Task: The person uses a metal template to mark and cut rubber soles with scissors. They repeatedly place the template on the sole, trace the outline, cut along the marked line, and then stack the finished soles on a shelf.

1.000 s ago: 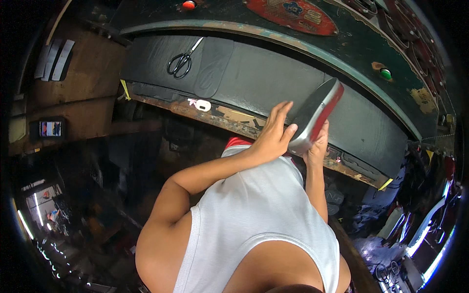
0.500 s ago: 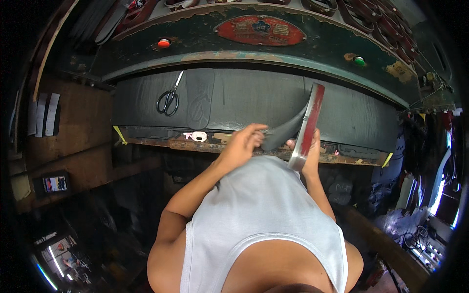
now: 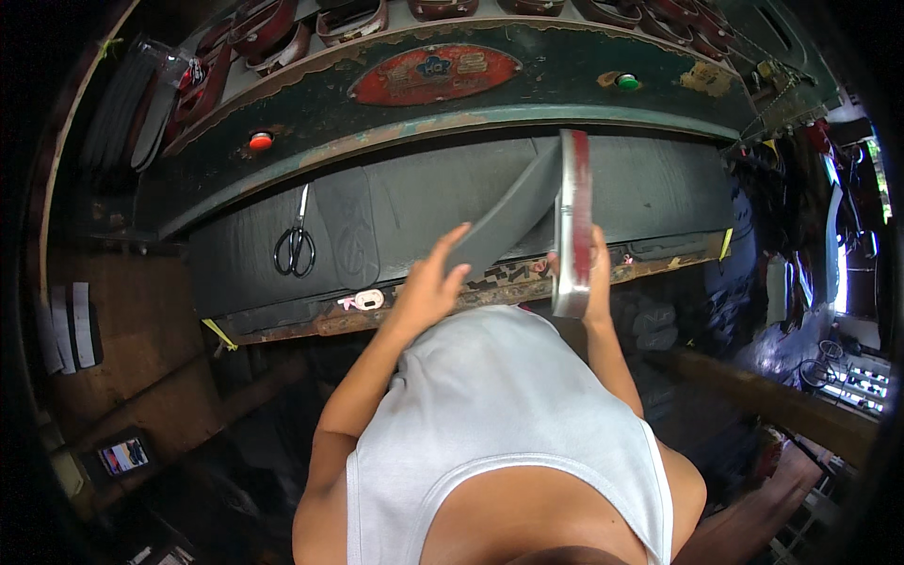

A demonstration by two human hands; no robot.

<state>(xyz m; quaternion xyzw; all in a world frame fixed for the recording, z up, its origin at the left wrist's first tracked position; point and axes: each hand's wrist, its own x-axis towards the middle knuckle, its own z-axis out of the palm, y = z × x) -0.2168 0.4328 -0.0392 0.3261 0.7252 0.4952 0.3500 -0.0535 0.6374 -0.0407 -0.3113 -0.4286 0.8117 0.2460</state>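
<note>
My right hand (image 3: 599,282) grips a tall, narrow cutting die (image 3: 580,207) with a red side and a bare metal edge, held on end above the front edge of the bench. A dark grey sole-shaped piece (image 3: 508,209) slants out from the die, its upper end against the die's top. My left hand (image 3: 429,292) has the lower end of that piece between thumb and fingers. Behind both hands lies a dark grey sheet (image 3: 424,188). On its left part rest black-handled scissors (image 3: 296,250), beside a sole-shaped outline (image 3: 348,231) in the sheet.
Across the back runs a green machine beam (image 3: 311,108) with a red button (image 3: 261,141) and a green button (image 3: 627,82). More red dies (image 3: 353,21) line the shelf above. A small pink-and-white device (image 3: 363,299) sits at the front edge. A lit screen (image 3: 123,456) lies at lower left.
My left hand, blurred and beside the grey piece before, now holds its lower end. That end has swung left, away from the die. The whole view has turned somewhat.
</note>
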